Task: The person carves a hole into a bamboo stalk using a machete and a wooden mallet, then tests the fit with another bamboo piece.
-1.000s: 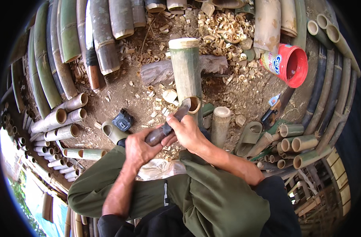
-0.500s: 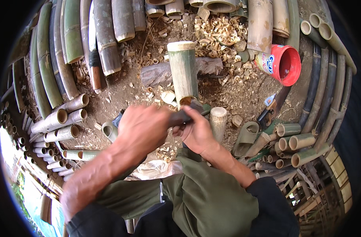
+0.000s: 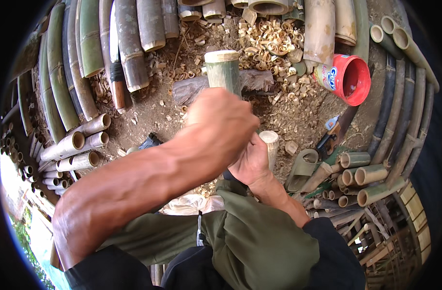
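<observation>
A pale green bamboo section (image 3: 222, 70) rests against a short log (image 3: 187, 89), its shaved pale end away from me. My left hand (image 3: 221, 113) is closed in a fist over its near part, slightly blurred, and hides that end. Just below and to the right, my right hand (image 3: 250, 159) is closed too, thumb up against the left hand. The dark tool handle that showed between both hands half a second ago is now covered by them. Beside my right hand stands a solid peg-like bamboo piece (image 3: 270, 137) with a pale top.
Bamboo lengths (image 3: 90, 48) line the far and left sides; more cut tubes (image 3: 370, 174) are piled at right. A red bucket (image 3: 354, 79) lies on its side, with a saw (image 3: 332, 135) and an olive sandal (image 3: 302, 169) nearer. Shavings (image 3: 274, 38) cover the soil.
My left hand has swung up and to the right over the bamboo's near part, hiding the dark handle. My right hand has shifted slightly right and down.
</observation>
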A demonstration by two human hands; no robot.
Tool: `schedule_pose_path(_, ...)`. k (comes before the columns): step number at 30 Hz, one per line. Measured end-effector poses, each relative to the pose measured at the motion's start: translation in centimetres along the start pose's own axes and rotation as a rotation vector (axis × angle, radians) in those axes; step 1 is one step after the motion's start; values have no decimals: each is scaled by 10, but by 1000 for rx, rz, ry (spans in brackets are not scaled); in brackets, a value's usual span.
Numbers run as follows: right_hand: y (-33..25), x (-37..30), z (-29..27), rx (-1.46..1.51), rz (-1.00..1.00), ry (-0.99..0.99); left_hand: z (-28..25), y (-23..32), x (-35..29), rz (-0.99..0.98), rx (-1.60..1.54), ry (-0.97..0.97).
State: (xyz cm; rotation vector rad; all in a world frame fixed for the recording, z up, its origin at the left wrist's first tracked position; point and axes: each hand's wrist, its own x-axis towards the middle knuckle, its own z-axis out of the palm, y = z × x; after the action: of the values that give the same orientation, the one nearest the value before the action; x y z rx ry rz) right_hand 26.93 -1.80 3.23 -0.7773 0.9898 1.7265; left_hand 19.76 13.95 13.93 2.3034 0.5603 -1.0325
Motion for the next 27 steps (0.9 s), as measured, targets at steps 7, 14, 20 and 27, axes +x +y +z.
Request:
schedule_pose_path(7,20,7,-46,-149,266,-240,55,-49,-24,13,-63,-15)
schedule_pose_path(14,14,-6,-41,-826,158,134,219,-17,-44,-245,-725,252)
schedule_pose_path(20,2,-12,-66,-1562,-330,250,252,101,-2,-551,-1241,342)
schedule_pose_path(27,-1,2,-88,-1571,-514,156,232,108,5,-414,-995,263)
